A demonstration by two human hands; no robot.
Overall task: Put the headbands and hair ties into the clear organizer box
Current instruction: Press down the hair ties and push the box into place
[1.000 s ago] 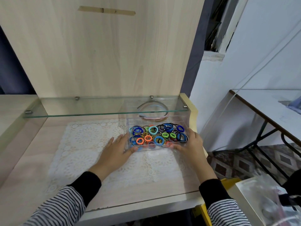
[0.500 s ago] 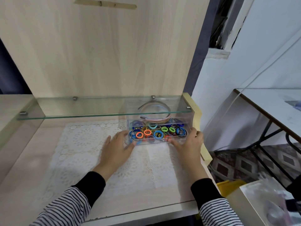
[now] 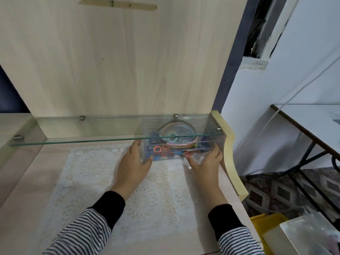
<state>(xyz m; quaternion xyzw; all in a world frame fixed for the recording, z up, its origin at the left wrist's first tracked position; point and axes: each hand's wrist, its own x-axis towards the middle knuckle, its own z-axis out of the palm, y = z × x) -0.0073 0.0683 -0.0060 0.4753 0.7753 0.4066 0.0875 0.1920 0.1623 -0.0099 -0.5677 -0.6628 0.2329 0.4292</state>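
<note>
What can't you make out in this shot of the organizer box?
Head view:
Small coloured hair ties in the clear plastic organizer box: uncountable, smeared behind the box wall and the glass shelf.
Curved pink headband: its ends lost in shelf glare.
Whether left hand and right hand grip or merely press the box: contact blurred by plastic.
Yellow bin: cut off by the bottom edge.

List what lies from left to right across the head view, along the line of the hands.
lace mat → left hand → clear organizer box → right hand → cream curved side panel → black metal table frame
</note>
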